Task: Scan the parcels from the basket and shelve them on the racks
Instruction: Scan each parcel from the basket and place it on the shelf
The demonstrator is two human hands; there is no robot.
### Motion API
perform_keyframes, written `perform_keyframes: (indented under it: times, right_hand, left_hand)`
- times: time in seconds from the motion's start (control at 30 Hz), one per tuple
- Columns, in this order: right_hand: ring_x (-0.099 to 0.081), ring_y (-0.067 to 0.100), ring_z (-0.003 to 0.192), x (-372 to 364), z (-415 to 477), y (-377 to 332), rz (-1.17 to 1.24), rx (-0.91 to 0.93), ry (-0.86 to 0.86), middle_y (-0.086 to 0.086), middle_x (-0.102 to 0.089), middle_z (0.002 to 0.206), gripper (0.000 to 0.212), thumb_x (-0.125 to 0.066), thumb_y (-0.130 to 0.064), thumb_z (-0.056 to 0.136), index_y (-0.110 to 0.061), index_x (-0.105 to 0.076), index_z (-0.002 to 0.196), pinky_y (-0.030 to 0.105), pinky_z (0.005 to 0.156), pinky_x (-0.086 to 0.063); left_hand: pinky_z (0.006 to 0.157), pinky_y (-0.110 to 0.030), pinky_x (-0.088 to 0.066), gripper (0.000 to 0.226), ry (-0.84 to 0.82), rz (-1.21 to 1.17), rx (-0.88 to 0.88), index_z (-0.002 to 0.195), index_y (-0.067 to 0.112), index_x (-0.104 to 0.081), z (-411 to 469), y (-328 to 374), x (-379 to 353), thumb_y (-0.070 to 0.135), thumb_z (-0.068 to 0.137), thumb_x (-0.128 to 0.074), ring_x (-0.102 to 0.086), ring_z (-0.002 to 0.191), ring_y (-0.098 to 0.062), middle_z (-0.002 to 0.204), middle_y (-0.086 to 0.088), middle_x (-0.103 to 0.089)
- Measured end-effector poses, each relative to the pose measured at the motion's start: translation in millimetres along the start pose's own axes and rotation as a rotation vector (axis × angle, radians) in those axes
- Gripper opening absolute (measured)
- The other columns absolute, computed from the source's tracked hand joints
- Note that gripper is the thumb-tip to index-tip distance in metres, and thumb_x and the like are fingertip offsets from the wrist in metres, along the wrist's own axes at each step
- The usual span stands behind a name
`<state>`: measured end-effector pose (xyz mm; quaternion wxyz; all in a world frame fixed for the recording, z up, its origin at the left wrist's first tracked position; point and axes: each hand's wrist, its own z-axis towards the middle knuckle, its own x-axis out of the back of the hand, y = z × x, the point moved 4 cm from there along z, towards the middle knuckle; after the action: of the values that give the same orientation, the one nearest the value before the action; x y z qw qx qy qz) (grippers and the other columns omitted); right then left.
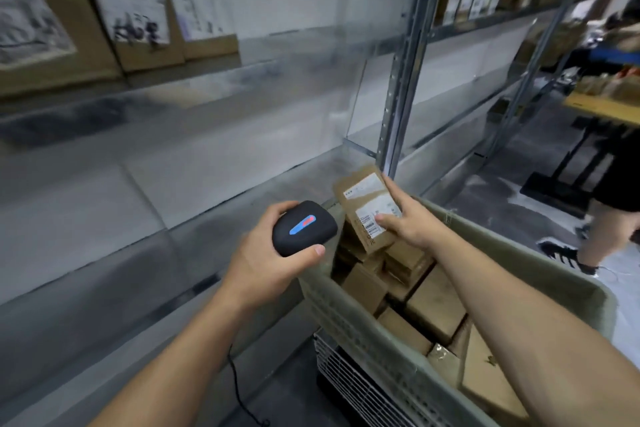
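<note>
Cardboard parcel (369, 207) held over the basket (391, 350) — right hand (407, 219) pinches its edge, label up. Left hand (273, 253) wraps the scanner (304, 228). Looks light, stiff, flat — edge grip should do, keeping the thumb clear of the barcode.

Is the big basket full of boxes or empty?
Nearly full: the basket holds many brown boxes stacked close to its rim.

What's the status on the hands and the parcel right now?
Left hand gripping scanner. Right hand holding labelled parcel up over basket. Nothing between scanner and parcel.
</note>
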<state>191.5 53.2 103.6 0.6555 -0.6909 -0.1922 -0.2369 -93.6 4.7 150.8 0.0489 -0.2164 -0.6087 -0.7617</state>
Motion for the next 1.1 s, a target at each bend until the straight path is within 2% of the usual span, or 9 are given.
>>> perform_keyframes:
  times: [0.07,0.23,0.4,0.57,0.67,0.8,0.9,1.0,1.1]
  right_hand:
    - [-0.057,0.016,0.124,0,8,-27,-0.085,0.047,-0.023,-0.007,-0.048,0.149,0.09,-0.067,-0.022,0.094,-0.057,-0.01,0.154,0.039,0.108,-0.046]
    - [-0.051,0.022,0.133,-2,12,-84,-0.178,0.165,-0.044,-0.007,-0.039,0.158,0.094,-0.067,-0.024,0.095,-0.076,-0.003,0.14,0.047,0.106,-0.05]
    - [-0.052,0.023,0.132,-5,10,-106,-0.199,0.202,-0.023,-0.006,-0.038,0.159,0.091,-0.064,-0.018,0.097,-0.061,-0.006,0.152,0.038,0.094,-0.057]
    - [-0.053,0.024,0.129,-6,4,-116,-0.197,0.207,-0.013,-0.003,-0.035,0.16,0.086,-0.062,-0.019,0.1,-0.057,-0.008,0.154,0.032,0.08,-0.06]
    - [-0.053,0.021,0.126,-3,1,-121,-0.178,0.207,0.002,-0.002,-0.036,0.159,0.086,-0.061,-0.016,0.1,-0.055,-0.009,0.156,0.021,0.068,-0.056]
    - [-0.052,0.012,0.114,2,-2,-127,-0.153,0.211,0.006,-0.002,-0.038,0.157,0.087,-0.062,-0.013,0.099,-0.053,-0.009,0.156,0.018,0.062,-0.054]
    - [-0.052,0.013,0.116,6,-6,-133,-0.102,0.229,0.028,-0.003,-0.042,0.152,0.087,-0.062,-0.011,0.098,-0.051,-0.01,0.156,0.025,0.076,-0.056]
    - [-0.059,0.016,0.116,12,-9,-141,-0.028,0.255,0.037,-0.005,-0.048,0.145,0.086,-0.061,-0.012,0.099,-0.049,-0.01,0.157,0.037,0.09,-0.057]
    - [-0.061,0.017,0.121,18,-10,-145,0.122,0.27,0.046,-0.005,-0.051,0.145,0.086,-0.062,-0.012,0.099,-0.048,-0.01,0.158,0.049,0.101,-0.054]
  left_hand:
    - [0.074,-0.002,-0.043,0.059,0.004,0.042,-0.02,0.113,0.055,-0.051,-8,7,14,0.046,0.063,-0.081,-0.064,0.096,0.012,0.103,0.041,-0.064]
    - [0.072,-0.003,-0.044,0.065,0.025,0.094,-0.051,0.123,0.046,-0.054,-25,16,37,0.047,0.063,-0.08,-0.064,0.095,0.01,0.105,0.024,-0.069]
    - [0.072,-0.005,-0.046,0.064,0.032,0.15,-0.073,0.122,0.048,-0.055,-38,22,53,0.05,0.064,-0.081,-0.066,0.094,0.007,0.106,0.021,-0.07]
    - [0.071,-0.005,-0.045,0.058,0.062,0.2,-0.104,0.116,0.052,-0.051,-46,29,64,0.033,0.076,-0.089,-0.064,0.094,0.008,0.108,0.021,-0.069]
    - [0.072,-0.004,-0.044,0.058,0.066,0.227,-0.121,0.113,0.056,-0.048,-49,32,67,0.033,0.077,-0.088,-0.062,0.094,0.011,0.107,0.024,-0.067]
    - [0.072,-0.005,-0.046,0.059,0.07,0.215,-0.124,0.119,0.051,-0.05,-52,35,69,0.036,0.076,-0.088,-0.062,0.094,0.01,0.107,0.023,-0.067]
    - [0.073,-0.008,-0.047,0.068,0.093,0.184,-0.14,0.127,0.045,-0.052,-52,39,71,0.05,0.068,-0.086,-0.063,0.094,0.008,0.108,0.024,-0.067]
    - [0.077,-0.013,-0.052,0.068,0.125,0.102,-0.148,0.125,0.045,-0.054,-50,43,75,0.053,0.063,-0.08,-0.066,0.094,0.004,0.103,0.023,-0.069]
    - [0.077,-0.032,-0.06,0.064,0.149,-0.014,-0.149,0.118,0.049,-0.056,-45,46,79,0.054,0.06,-0.082,-0.07,0.088,-0.004,0.101,0.025,-0.07]
